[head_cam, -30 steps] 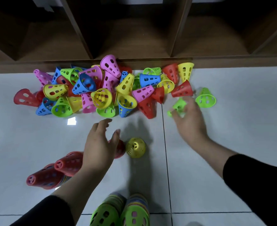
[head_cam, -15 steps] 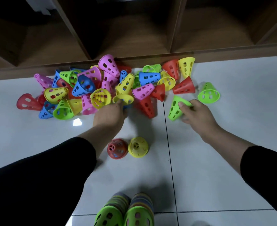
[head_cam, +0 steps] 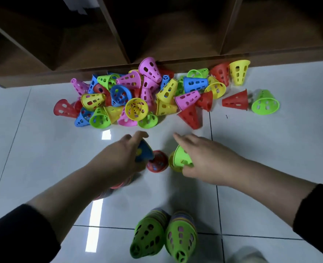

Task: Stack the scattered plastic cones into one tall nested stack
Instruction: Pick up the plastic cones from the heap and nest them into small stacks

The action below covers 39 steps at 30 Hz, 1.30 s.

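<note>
A heap of coloured perforated plastic cones (head_cam: pixel 147 95) lies on the white tiled floor against a wooden shelf. My left hand (head_cam: pixel 119 158) holds a blue cone (head_cam: pixel 144 153) just left of an upright red cone (head_cam: pixel 157 163). My right hand (head_cam: pixel 200 158) holds a green cone (head_cam: pixel 181 157) over an upright yellow cone (head_cam: pixel 173 165), mostly hidden behind it. Two tall nested stacks topped with green cones (head_cam: pixel 164 236) rise toward me at the bottom. A lying nested stack (head_cam: pixel 113 188) shows partly under my left forearm.
The wooden shelf unit (head_cam: pixel 157 35) runs along the back with dark open compartments. A red cone (head_cam: pixel 235 101) and a green cone (head_cam: pixel 265 104) lie apart to the right of the heap. White tiled floor (head_cam: pixel 270 158) stretches on both sides.
Both hands pulled back from the heap toward me. The left now carries a blue cone and the right brought the green cone to the yellow upright cone.
</note>
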{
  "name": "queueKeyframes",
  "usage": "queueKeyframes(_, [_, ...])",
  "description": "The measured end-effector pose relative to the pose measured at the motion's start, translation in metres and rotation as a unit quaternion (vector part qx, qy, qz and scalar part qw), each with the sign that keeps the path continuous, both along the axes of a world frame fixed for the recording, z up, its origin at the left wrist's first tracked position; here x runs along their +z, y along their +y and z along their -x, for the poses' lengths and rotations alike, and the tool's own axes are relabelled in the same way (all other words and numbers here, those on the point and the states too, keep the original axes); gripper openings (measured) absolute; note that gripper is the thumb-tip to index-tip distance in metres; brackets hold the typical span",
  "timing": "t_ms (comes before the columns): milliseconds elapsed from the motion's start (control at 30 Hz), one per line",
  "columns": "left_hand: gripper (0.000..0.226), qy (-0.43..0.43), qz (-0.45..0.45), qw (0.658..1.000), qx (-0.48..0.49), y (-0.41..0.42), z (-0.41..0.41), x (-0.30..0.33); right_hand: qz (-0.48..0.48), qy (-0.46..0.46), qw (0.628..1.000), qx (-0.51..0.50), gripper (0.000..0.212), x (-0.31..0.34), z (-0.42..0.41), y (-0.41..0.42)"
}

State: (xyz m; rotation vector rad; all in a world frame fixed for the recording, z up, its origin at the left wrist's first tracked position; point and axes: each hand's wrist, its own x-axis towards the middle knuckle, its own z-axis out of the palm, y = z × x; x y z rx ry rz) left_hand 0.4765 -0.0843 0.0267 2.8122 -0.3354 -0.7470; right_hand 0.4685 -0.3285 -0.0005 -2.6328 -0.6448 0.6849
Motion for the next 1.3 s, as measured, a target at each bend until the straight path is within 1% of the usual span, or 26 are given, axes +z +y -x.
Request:
queueKeyframes(100, [0.076,0.029,-0.099,0.992,-0.079,-0.007,-0.001,-0.013,0.071,-0.025,0.996,0.046,0.09,-0.01,0.002,0.018])
queueKeyframes(167, [0.081,0.039,-0.137,0.986,-0.091,-0.014,-0.007,-0.028,0.102,-0.04,0.992,0.059,0.08,-0.022,0.0,0.03])
queueKeyframes(233, [0.087,0.055,-0.15,0.984,-0.082,-0.022,-0.015,-0.042,0.09,-0.049,0.993,0.058,0.068,-0.03,-0.005,0.036])
queueKeyframes(267, [0.089,0.06,-0.137,0.987,-0.066,-0.025,-0.018,-0.047,0.066,-0.05,0.995,0.051,0.063,-0.032,-0.008,0.035])
queueKeyframes(333, [0.088,0.053,-0.08,0.995,-0.024,-0.028,-0.02,-0.051,0.015,-0.049,0.999,0.015,0.058,-0.031,-0.014,0.025])
queueKeyframes(367, [0.085,0.026,-0.053,0.998,-0.011,-0.029,-0.02,-0.05,-0.003,-0.054,0.998,-0.014,0.057,-0.03,-0.018,0.015])
queueKeyframes(433, [0.073,-0.055,-0.011,0.998,0.004,-0.03,-0.019,-0.047,-0.043,-0.076,0.991,-0.103,0.053,-0.031,-0.028,-0.015])
queueKeyframes(467, [0.066,-0.088,0.015,0.996,0.017,-0.032,-0.02,-0.045,-0.063,-0.094,0.981,-0.156,0.048,-0.034,-0.033,-0.035])
queueKeyframes(533, [0.057,-0.117,0.066,0.99,0.047,-0.044,-0.025,-0.044,-0.087,-0.153,0.95,-0.258,0.039,-0.043,-0.047,-0.076])
queueKeyframes(600, [0.052,-0.094,0.109,0.986,0.087,-0.065,-0.036,-0.05,-0.093,-0.196,0.912,-0.349,0.033,-0.055,-0.062,-0.116])
queueKeyframes(667, [0.052,-0.037,0.155,0.976,0.145,-0.089,-0.053,-0.064,-0.071,-0.185,0.877,-0.438,0.037,-0.064,-0.078,-0.148])
queueKeyframes(733, [0.054,0.02,0.196,0.958,0.208,-0.11,-0.07,-0.077,-0.036,-0.154,0.854,-0.495,0.047,-0.074,-0.089,-0.174])
queueKeyframes(833, [0.055,0.058,0.212,0.939,0.264,-0.131,-0.086,-0.091,0.047,-0.148,0.851,-0.502,0.059,-0.081,-0.094,-0.198])
queueKeyframes(900, [0.052,0.079,0.218,0.931,0.284,-0.14,-0.092,-0.095,0.08,-0.121,0.869,-0.474,0.066,-0.085,-0.1,-0.207])
queueKeyframes(967, [0.049,0.083,0.21,0.931,0.287,-0.146,-0.098,-0.098,0.077,-0.065,0.898,-0.428,0.067,-0.091,-0.11,-0.212])
queueKeyframes(1033, [0.052,0.062,0.173,0.947,0.263,-0.149,-0.104,-0.106,0.065,-0.018,0.91,-0.41,0.061,-0.096,-0.12,-0.214])
queueKeyframes(1067, [0.052,0.05,0.149,0.957,0.244,-0.15,-0.106,-0.109,0.048,-0.001,0.907,-0.419,0.057,-0.097,-0.124,-0.212])
queueKeyframes(1100, [0.047,0.046,0.129,0.964,0.229,-0.15,-0.107,-0.112,0.031,0.014,0.9,-0.434,0.056,-0.098,-0.127,-0.209])
queueKeyframes(1167, [0.035,0.052,0.111,0.969,0.215,-0.15,-0.108,-0.118,0.018,0.023,0.885,-0.464,0.06,-0.101,-0.13,-0.203])
queueKeyframes(1300, [0.039,0.02,0.098,0.977,0.189,-0.148,-0.102,-0.123,0.021,0.008,0.859,-0.512,0.07,-0.111,-0.123,-0.199])
